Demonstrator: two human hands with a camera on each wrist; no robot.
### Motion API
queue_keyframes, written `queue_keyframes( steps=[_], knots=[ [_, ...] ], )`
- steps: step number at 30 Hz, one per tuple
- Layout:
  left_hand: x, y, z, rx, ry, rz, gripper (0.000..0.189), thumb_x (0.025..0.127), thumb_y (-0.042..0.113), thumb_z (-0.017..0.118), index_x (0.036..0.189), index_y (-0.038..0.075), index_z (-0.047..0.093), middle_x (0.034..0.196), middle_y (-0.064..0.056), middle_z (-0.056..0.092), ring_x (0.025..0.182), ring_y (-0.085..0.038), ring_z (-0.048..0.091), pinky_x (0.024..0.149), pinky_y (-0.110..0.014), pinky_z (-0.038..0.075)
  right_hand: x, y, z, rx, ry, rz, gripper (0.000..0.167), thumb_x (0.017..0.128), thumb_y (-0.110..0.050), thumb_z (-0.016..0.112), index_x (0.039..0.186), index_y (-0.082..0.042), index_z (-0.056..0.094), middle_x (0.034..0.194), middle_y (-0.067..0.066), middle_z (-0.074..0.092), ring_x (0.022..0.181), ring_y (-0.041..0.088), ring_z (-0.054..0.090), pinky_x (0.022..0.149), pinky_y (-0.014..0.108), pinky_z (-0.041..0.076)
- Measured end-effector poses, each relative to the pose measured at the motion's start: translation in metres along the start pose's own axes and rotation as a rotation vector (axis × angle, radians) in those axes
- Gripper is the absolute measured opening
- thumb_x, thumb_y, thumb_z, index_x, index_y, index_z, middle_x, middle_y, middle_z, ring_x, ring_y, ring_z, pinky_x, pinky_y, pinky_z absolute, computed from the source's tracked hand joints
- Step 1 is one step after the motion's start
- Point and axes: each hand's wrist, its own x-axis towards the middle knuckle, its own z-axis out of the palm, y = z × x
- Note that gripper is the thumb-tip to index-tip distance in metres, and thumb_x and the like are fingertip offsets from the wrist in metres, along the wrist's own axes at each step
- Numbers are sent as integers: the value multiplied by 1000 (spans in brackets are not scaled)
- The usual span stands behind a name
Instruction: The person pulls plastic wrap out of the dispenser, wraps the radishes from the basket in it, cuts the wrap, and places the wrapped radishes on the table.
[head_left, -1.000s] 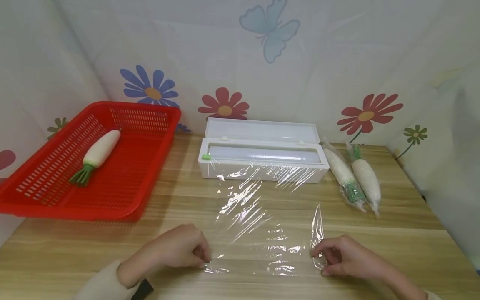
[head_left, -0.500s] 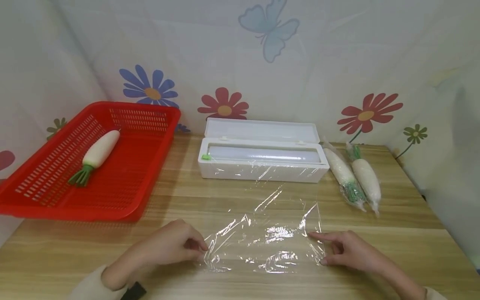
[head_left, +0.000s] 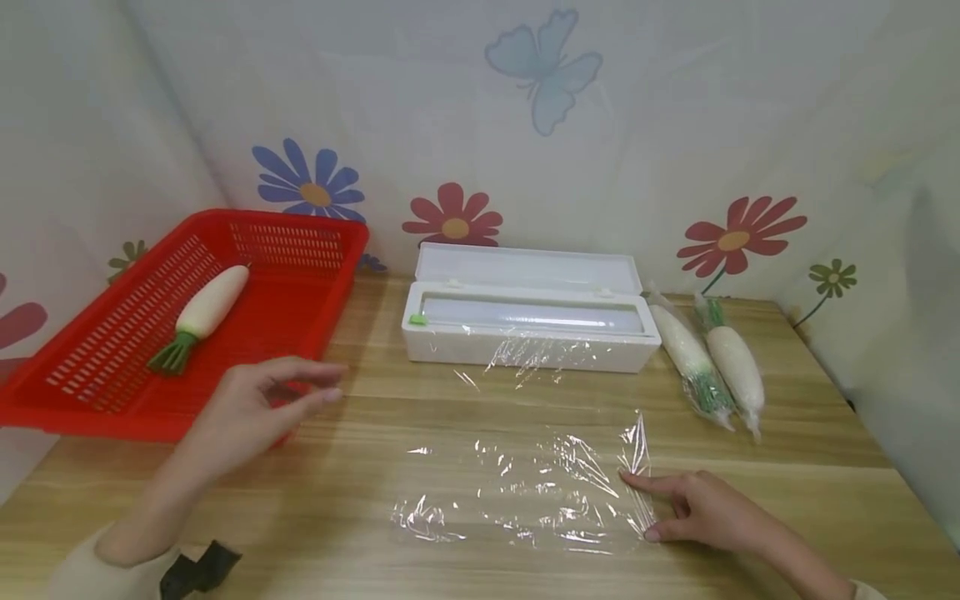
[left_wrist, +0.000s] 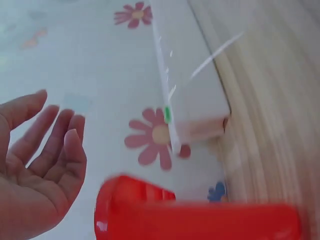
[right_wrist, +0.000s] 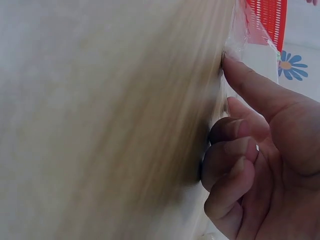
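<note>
In the head view, a clear sheet of cling film (head_left: 577, 508) runs from a white dispenser box (head_left: 525, 352) toward the front of the wooden table. My right hand (head_left: 697, 510) touches the sheet's right edge with a straight index finger and a thumb set apart; its other fingers are curled in the right wrist view. My left hand (head_left: 251, 408) is in the air by the front right side of a red basket (head_left: 341, 292), holding nothing, fingers loosely bent. A white radish (head_left: 215, 302) with green stalks lies in that basket.
Two film-wrapped radishes (head_left: 737, 362) lie right of the box. The box's lid (head_left: 525, 265) stands raised behind the film roll (head_left: 536, 317), and a green slider (head_left: 417, 319) sits at its left. A flower-printed cloth (head_left: 450, 108) hangs behind the table.
My left hand has let go of the film's left corner and moved up and left to the basket. My right index finger has straightened out from the thumb, staying at the film's right edge.
</note>
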Motion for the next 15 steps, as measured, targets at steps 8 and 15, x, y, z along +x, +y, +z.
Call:
queue_keyframes(
  steps=[8, 15],
  knots=[
    [22, -46, -57, 32, 236, -312, 64, 81, 53, 57, 135, 21, 46, 131, -11, 49, 102, -20, 50, 63, -17, 48, 1, 0, -1, 11, -8, 5, 68, 76, -47, 64, 134, -16, 46, 52, -16, 37, 44, -6, 32, 41, 16, 35],
    [44, -106, -99, 37, 312, -508, 79, 77, 63, 50, 143, 27, 28, 146, -12, 29, 120, -34, 33, 86, -40, 47, 3, 0, -1, 16, -9, -19, 67, 77, -45, 64, 133, -13, 47, 62, -16, 44, 46, -6, 33, 42, 16, 36]
  ],
)
